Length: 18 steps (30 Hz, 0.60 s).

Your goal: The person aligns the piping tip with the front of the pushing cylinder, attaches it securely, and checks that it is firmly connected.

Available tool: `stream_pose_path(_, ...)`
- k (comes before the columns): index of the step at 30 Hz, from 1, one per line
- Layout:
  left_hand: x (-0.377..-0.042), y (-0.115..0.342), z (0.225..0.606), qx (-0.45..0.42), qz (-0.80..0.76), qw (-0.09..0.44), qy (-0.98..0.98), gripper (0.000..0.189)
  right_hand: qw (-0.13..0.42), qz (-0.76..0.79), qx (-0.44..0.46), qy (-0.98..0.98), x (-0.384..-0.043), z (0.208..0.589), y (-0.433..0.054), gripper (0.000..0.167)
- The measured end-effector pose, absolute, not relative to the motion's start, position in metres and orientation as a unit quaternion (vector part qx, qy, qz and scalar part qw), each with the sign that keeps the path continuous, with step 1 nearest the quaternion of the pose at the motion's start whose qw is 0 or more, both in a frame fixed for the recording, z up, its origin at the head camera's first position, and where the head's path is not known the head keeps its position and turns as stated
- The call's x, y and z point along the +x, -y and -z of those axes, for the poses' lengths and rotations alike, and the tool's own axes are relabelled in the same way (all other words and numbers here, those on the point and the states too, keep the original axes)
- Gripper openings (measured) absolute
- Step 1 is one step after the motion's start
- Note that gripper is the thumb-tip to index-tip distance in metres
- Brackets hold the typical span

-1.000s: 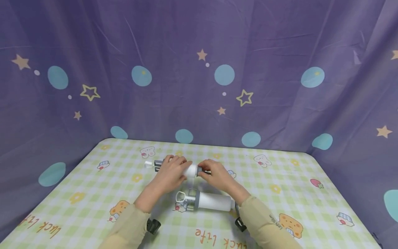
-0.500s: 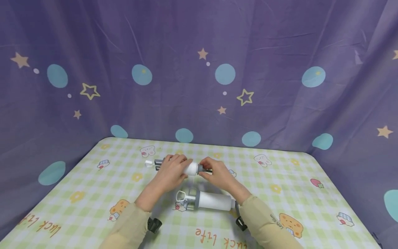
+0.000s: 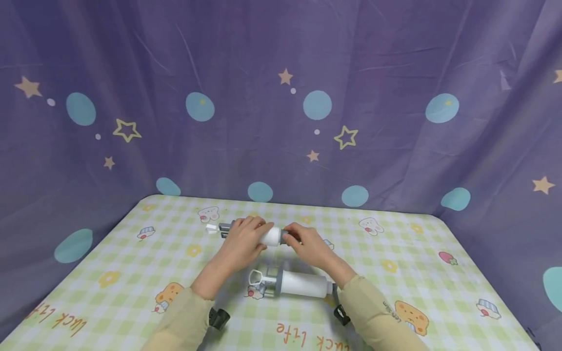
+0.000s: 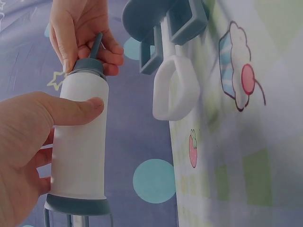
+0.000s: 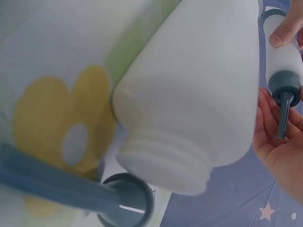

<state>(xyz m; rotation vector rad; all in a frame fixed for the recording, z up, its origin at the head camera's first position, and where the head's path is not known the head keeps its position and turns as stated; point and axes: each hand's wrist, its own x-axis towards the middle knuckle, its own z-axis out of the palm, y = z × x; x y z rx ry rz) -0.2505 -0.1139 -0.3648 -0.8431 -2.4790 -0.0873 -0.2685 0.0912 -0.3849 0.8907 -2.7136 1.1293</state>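
Note:
My left hand (image 3: 243,243) wraps round the white barrel (image 4: 80,142) of a large plunger syringe, its thumb lying across the barrel in the left wrist view. The syringe's grey finger loops and white plunger end (image 3: 211,228) stick out to the left. At the other end is a grey nozzle cap (image 4: 88,65) with a thin spout (image 5: 284,116). My right hand (image 3: 309,246) pinches this cap between thumb and fingers. A second syringe (image 3: 303,284) lies on the table nearer me, with a white pull ring (image 4: 177,90) and a bare threaded neck (image 5: 163,165).
A loose grey nozzle (image 5: 125,198) lies beside the second syringe's neck. The table has a green checked cloth (image 3: 421,273) with printed cartoons. A purple curtain (image 3: 377,63) with stars hangs behind the table. Dark wrist camera mounts (image 3: 218,319) hang under the sleeves.
The held syringe has shifted slightly right and up with the left hand. My right hand's thumb and fingers have changed position around the nozzle cap. The second syringe stays in place.

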Motion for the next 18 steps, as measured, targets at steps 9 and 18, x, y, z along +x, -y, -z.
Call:
stream_pose_path(9, -0.2484, 0.1111, 0.3645, -0.305, 0.04, 0.25, 0.918, 0.051, 0.034, -0.383, 0.293, 0.875, -0.2708, 0.3875, -0.0915, 0.03)
stream_pose_path(18, -0.2459, 0.1073, 0.3643, -0.302, 0.038, 0.247, 0.92, 0.052, 0.024, -0.398, 0.287, 0.871, -0.2712, 0.387, -0.093, 0.032)
